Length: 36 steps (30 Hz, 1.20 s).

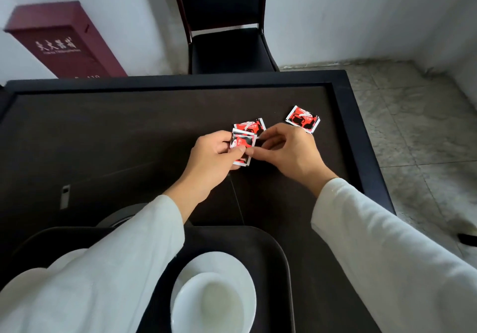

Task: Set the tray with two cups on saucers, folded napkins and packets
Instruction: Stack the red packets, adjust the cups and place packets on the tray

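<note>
Both arms reach forward over the tray [281, 260] to mid-desk, white sleeves down to the wrists. My left hand [214, 157] is palm-down, fingers curled, thumb and forefinger pinching the near packet [242, 146] at its lower edge. My right hand [289, 149] comes in from the right, wrist cocked; thumb and forefinger meet at that packet's right edge, touching my left thumb tip. Other right fingers are curled loosely above the desk [129, 139].

The pinched packet: small, square, red/black/white print, crimped white edges, tilted up off the desk surface. There may be more than one stacked in the grip; can't tell from this angle.

Second packet [251, 126] lies just behind the held one, partly covered by it and by my right fingertips. Same print. Whether it's flat on the desk or touching the held one, can't tell.

Third packet [302, 118] lies flat on the desk beyond my right hand, apart from the other two, with a coffee cup graphic visible.

Tray: dark, rounded corners, at the near edge of the desk below my forearms. On it a white cup [209, 307] sits on a white saucer [240, 268], near the tray's right side. More white ware [67, 257] shows left of my left sleeve, mostly hidden.

Dark chair [227, 48] at the far side of the desk.
</note>
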### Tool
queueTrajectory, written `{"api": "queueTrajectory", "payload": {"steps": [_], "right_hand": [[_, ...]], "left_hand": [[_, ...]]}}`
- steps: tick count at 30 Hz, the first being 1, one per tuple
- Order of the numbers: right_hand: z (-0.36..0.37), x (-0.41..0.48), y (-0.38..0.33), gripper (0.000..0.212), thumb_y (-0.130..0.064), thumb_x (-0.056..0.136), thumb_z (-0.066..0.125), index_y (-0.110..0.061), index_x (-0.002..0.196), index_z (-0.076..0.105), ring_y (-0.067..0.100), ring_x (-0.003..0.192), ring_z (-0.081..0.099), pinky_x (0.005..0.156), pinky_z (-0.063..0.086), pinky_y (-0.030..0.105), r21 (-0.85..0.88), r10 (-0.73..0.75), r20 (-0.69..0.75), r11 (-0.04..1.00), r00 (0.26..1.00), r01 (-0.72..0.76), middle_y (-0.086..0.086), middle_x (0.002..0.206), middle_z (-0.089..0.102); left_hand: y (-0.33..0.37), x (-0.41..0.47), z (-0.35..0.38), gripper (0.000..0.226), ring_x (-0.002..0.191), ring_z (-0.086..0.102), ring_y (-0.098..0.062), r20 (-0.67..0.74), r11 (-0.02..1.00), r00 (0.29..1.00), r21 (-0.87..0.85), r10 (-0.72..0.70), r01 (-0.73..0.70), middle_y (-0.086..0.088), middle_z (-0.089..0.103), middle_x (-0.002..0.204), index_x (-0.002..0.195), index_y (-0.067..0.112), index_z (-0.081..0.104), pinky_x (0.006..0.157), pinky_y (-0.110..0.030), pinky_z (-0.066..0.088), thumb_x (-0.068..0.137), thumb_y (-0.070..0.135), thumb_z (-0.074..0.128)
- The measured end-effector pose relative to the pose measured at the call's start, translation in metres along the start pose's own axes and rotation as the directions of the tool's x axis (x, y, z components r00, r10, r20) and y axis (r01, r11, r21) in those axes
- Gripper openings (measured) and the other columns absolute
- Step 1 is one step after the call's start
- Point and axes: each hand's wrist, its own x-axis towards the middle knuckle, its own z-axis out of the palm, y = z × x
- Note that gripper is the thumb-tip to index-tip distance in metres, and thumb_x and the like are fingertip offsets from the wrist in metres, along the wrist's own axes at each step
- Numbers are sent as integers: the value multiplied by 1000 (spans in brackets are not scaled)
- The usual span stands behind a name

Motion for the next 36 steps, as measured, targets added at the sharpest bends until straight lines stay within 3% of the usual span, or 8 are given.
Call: {"api": "queueTrajectory", "payload": {"steps": [4,7,12,17,22,27,31,36], "right_hand": [[13,12,-1,52,-66,77,75,-23,106,70,1,80,65,65,47,14,18,139,-179,990,974,-138,-15,83,66],[24,25,-3,57,-62,81,73,-14,110,68,14,93,67,76,48,24,-29,210,-270,974,940,-226,-10,85,64],[42,36,-21,83,-71,73,73,-6,120,55,33,112,60,78,37,32,-165,259,-288,935,922,-314,13,122,59],[47,37,-23,82,-63,74,78,-7,125,46,36,115,59,77,38,34,-258,273,-268,904,924,-342,16,130,50],[49,30,-19,47,-38,88,75,-14,121,52,28,112,58,79,41,32,-55,237,-294,963,926,-264,6,119,59],[40,14,-7,9,-25,98,61,-24,107,64,12,77,65,78,54,33,238,157,-285,967,946,-89,-7,82,68],[22,9,0,18,-11,99,62,-26,103,70,7,83,69,70,53,25,524,37,-27,851,999,-17,-7,90,74],[7,4,8,22,-10,87,79,-13,107,69,12,79,73,62,53,21,577,-21,129,814,991,-58,6,90,78]], "left_hand": [[-9,-1,-16,16,88,76,-5,-57,998,998,-59,-34,30,7,78,98,106,25,70,67,-20,61,96,12,70],[-12,-1,-22,18,86,75,0,-72,994,996,-98,-49,42,10,77,95,101,28,68,62,-16,58,97,10,70],[-13,-1,-26,15,87,77,-6,-97,988,993,-146,-65,51,6,78,96,107,22,71,67,-21,61,97,10,69],[-16,-2,-29,17,86,76,-3,-94,986,993,-158,-68,52,9,78,93,102,27,69,65,-19,60,97,12,70],[-16,-1,-32,22,82,76,0,-84,980,993,-187,-80,63,12,77,87,97,32,67,63,-18,59,98,10,68],[-14,0,-24,27,84,77,-7,-56,969,995,-238,-86,70,9,76,93,95,33,66,65,-21,61,101,7,61],[-7,2,-14,32,85,77,-7,-35,960,995,-270,-93,80,12,77,88,89,38,68,64,-21,61,104,12,57],[3,8,-1,22,90,78,-16,-10,928,989,-347,-146,134,-1,76,103,97,31,69,68,-28,64,106,19,54]]}}
